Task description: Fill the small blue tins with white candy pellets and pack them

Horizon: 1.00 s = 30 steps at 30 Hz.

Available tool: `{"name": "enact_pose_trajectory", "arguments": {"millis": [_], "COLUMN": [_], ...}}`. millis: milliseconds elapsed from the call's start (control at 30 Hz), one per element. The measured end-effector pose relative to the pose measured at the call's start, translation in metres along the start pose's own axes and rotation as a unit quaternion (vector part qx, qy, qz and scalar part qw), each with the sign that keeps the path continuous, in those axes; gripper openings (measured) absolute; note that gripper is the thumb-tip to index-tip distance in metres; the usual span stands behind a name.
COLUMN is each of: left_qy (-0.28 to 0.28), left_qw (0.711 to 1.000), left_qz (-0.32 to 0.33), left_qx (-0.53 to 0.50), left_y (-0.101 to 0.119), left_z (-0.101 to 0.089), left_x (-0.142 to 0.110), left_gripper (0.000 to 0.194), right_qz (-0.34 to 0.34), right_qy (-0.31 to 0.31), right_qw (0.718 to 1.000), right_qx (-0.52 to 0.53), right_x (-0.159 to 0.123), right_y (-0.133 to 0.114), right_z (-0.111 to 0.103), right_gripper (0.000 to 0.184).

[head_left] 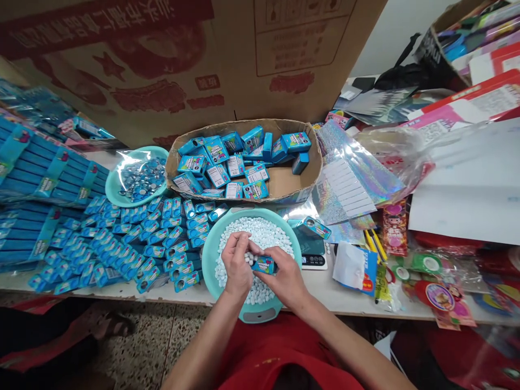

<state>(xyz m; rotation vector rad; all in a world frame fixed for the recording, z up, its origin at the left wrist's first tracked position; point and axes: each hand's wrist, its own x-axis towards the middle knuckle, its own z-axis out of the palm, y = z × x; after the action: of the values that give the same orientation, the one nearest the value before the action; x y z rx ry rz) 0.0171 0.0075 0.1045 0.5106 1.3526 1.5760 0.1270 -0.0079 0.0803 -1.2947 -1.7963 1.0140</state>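
Note:
Over a turquoise basin (210,252) of small white candies (260,295), my two hands come together. My right hand (286,276) is closed around a small blue candy box (265,264) printed "Caramelo Macizo", held on its side. Several white candies show in the curled fingers of my left hand (236,265), right at the box's left end. Behind the basin stands a cut-down cardboard tray (280,181) with blue candy boxes inside. Rows of similar blue boxes (117,254) lie to the left of the basin.
A second turquoise bowl (111,187) holds shiny silver-blue pieces. Right of the basin are a digital scale (312,252) with a blue box on it, a torn blue-and-white packet (355,268), a yellow cutter (376,246) and holographic sheets (365,162). A large carton (227,59) stands behind.

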Motion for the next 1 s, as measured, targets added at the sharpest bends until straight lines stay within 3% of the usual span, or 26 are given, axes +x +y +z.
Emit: {"name": "enact_pose_trajectory", "arguments": {"millis": [267,367,467,533,600,700,767,800,833,900,1000], "left_qy": [-0.05,-0.024,0.006,-0.046,-0.091,-0.126,-0.159,-0.171,-0.175,-0.155,-0.089], "left_qw": [0.999,1.0,0.984,0.927,0.838,0.73,0.693,0.687,0.692,0.733,0.84], "left_qz": [-0.005,0.003,0.026,0.066,0.105,0.117,0.12,0.125,0.129,0.123,0.066], "left_qx": [-0.009,0.011,0.174,0.366,0.528,0.661,0.693,0.695,0.688,0.651,0.53], "left_y": [0.008,0.0,-0.028,-0.053,-0.076,-0.098,-0.103,-0.103,-0.103,-0.102,-0.095], "left_z": [0.0,-0.014,-0.038,-0.048,-0.05,-0.042,-0.038,-0.039,-0.042,-0.051,-0.063], "left_x": [-0.005,0.014,0.047,0.063,0.069,0.06,0.049,0.045,0.042,0.04,0.04], "left_gripper": [0.019,0.021,0.025,0.024,0.024,0.034,0.033,0.031,0.028,0.022,0.018], "right_qz": [0.01,0.023,0.002,-0.014,-0.013,-0.004,-0.002,0.0,0.004,0.019,0.035], "right_qy": [0.017,0.026,0.035,0.056,0.073,0.081,0.089,0.093,0.096,0.096,0.087], "right_qw": [0.999,0.998,0.997,0.996,0.995,0.995,0.995,0.995,0.994,0.995,0.995], "right_qx": [0.036,0.053,0.069,0.069,0.064,0.059,0.051,0.046,0.042,0.035,0.024], "right_x": [-0.001,-0.003,-0.007,-0.01,-0.011,-0.012,-0.013,-0.015,-0.016,-0.019,-0.023], "right_y": [0.003,0.009,0.01,0.009,0.009,0.011,0.012,0.013,0.014,0.016,0.018], "right_z": [-0.004,-0.009,-0.018,-0.023,-0.026,-0.027,-0.028,-0.028,-0.029,-0.03,-0.031], "right_gripper": [0.026,0.025,0.029,0.031,0.03,0.03,0.03,0.029,0.028,0.028,0.028]}}
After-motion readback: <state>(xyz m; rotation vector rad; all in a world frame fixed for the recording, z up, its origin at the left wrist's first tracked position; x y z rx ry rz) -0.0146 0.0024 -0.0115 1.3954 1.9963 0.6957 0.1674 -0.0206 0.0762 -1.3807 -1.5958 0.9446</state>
